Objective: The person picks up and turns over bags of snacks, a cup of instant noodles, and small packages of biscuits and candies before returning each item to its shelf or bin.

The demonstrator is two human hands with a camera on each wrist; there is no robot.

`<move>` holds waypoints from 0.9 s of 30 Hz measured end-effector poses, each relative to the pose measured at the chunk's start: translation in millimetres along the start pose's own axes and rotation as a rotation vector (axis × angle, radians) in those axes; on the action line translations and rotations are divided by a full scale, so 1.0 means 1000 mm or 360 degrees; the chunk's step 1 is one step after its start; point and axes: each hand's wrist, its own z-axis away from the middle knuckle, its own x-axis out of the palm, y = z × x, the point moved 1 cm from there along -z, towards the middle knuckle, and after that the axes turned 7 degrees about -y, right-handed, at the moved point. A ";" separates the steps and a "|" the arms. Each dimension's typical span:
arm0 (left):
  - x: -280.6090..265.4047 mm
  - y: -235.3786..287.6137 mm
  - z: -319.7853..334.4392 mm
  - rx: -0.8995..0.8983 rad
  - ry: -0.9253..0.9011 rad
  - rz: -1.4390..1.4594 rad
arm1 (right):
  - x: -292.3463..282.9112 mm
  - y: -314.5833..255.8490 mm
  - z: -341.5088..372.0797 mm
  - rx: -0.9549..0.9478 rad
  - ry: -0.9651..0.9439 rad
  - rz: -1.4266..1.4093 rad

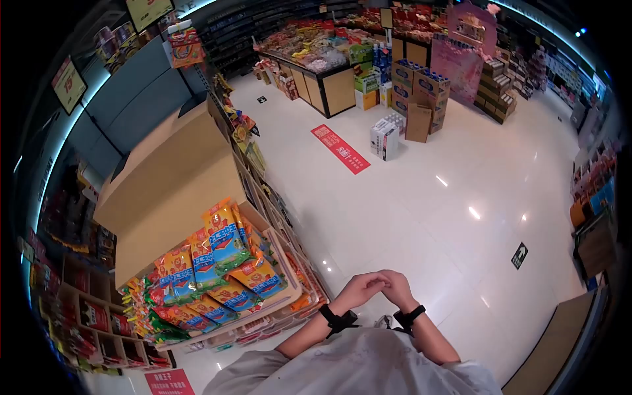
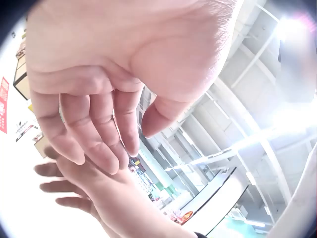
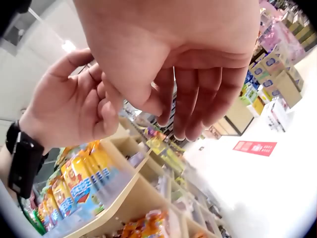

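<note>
Both hands meet in front of the body in the head view, the left hand (image 1: pixel 360 290) and the right hand (image 1: pixel 397 287) touching at the fingers. Neither holds an object. In the left wrist view the left hand (image 2: pixel 114 74) has its fingers loosely bent, with the right hand (image 2: pixel 84 178) beyond them. The right wrist view shows the right hand (image 3: pixel 183 64) with fingers hanging relaxed and the left hand (image 3: pixel 74 101) beside it, palm showing. Black bands sit on both wrists. Orange and blue snack bags (image 1: pixel 227 237) stand on the display at the left.
A cardboard-topped display (image 1: pixel 178 171) rises at the left. Farther off are stacked cartons (image 1: pixel 421 92), a white box (image 1: pixel 384 139) on the floor, and a candy counter (image 1: pixel 316 72). A red floor sticker (image 1: pixel 340 149) lies on the white floor. Shelves line the right edge.
</note>
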 end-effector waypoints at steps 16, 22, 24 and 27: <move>-0.037 -0.030 -0.200 -0.0218 0.0060 -0.0110 | -0.060 0.133 -0.059 0.0319 -0.0373 -0.0431; -0.118 -0.104 -0.322 -0.0187 0.0279 0.0389 | -0.090 0.256 -0.141 0.0590 -0.0481 -0.0382; -0.145 -0.103 -0.359 -0.0239 0.0309 0.0338 | -0.110 0.302 -0.155 0.0982 -0.0539 -0.0609; -0.208 -0.041 -0.402 -0.0189 0.0271 0.0515 | -0.148 0.401 -0.165 0.1728 -0.0479 -0.0790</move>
